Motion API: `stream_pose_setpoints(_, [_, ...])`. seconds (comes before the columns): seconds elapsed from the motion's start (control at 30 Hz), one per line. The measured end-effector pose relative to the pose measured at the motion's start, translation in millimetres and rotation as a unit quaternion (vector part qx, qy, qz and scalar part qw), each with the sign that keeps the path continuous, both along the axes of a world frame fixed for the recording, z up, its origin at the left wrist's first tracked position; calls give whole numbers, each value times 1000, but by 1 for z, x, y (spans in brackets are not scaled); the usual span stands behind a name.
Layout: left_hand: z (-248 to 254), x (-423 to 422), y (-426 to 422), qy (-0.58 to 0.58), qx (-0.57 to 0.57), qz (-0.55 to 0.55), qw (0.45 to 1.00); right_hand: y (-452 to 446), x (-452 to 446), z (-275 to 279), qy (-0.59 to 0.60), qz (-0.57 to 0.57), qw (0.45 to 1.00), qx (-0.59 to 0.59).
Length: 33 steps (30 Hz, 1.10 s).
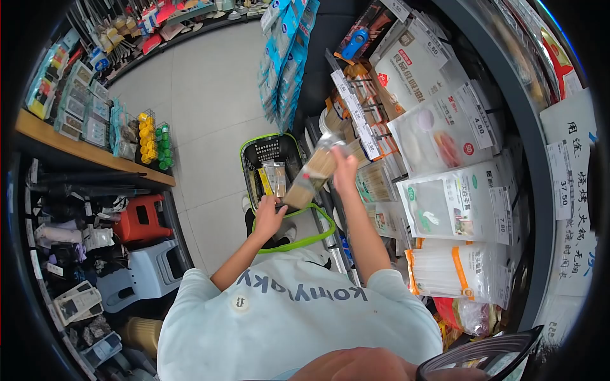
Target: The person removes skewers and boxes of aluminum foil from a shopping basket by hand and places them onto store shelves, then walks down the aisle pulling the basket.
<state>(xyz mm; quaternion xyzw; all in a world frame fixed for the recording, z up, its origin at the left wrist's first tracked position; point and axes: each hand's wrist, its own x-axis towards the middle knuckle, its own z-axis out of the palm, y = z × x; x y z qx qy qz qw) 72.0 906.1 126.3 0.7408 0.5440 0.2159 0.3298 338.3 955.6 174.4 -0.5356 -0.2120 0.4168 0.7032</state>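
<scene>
Dark-framed glasses [483, 365] sit nearest the camera, low in the head view, beside a pale mint shirt with dark lettering [298, 324]. Beyond the shirt, the right hand [345, 170] is clamped on the upper end of a long, clear plastic packet of thin tan sticks [312, 178], held aslant above the right side of a black plastic basket with a lime-green rim [243, 166]. The left hand [269, 217] is at the packet's lower end (whether its fingers grip or merely touch, I cannot tell). Inside the basket lies a smaller clear packet with tan contents [275, 176]; the basket's lime-green loop handle [329, 222] stretches toward the shirt.

Close on the right, a white price-label rail [356, 114] and clear glove bags with printed fronts [445, 203] crowd the right hand; white packs with orange bands [448, 272] hang nearer the shirt. Glossy blue hanging packets [287, 63] dangle past the basket's far end. Leftward, a red plastic stool [138, 219] and a grey-blue plastic stool [143, 273] fill the shelving's edge. Bare grey floor tiles [203, 89] leave open room between the left shelving and the basket.
</scene>
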Motion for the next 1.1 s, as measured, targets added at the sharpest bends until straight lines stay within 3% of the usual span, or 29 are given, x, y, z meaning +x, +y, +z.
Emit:
stream_pose_setpoints(0.03, [-11,-8,0,0,1,2,1000,16,21,-14,0,-40,999,16])
stream_pose_setpoints(0.1, [-52,-30,-3,-43,-105,-40,993,44,39,-22,1,-77,996,34])
stream_pose_setpoints(0.17, [-67,-48,-19,-43,-161,-38,985,60,40,-14,-156,-194,969,-9])
stream_pose_setpoints(0.23, [-78,-63,-36,59,-208,-93,972,70,59,-40,-188,-186,964,-23])
stream_pose_setpoints(0.27, [-81,-68,-46,57,-206,-91,973,75,65,-49,-220,-180,958,-38])
stream_pose_setpoints(0.33, [-90,-77,-65,130,-230,-127,956,77,61,-38,-243,-178,952,-55])
stream_pose_setpoints(0.47, [-133,-86,-87,114,-320,-106,935,92,69,-50,-289,-179,937,-74])
stream_pose_setpoints(0.57, [-141,-88,-84,113,-319,-94,936,109,91,-72,-367,-195,900,-130])
stream_pose_setpoints(0.63, [-143,-89,-81,119,-321,-91,935,129,129,-126,-399,-198,885,-133])
stream_pose_setpoints(0.77, [-146,-92,-77,123,-324,-77,935,140,142,-148,-475,-228,828,-192])
stream_pose_setpoints(0.87, [-151,-94,-78,110,-320,-66,939,134,124,-119,-472,-263,833,-121])
stream_pose_setpoints(1.1, [-154,-97,-79,95,-317,-54,942,129,116,-106,-440,-259,852,-118])
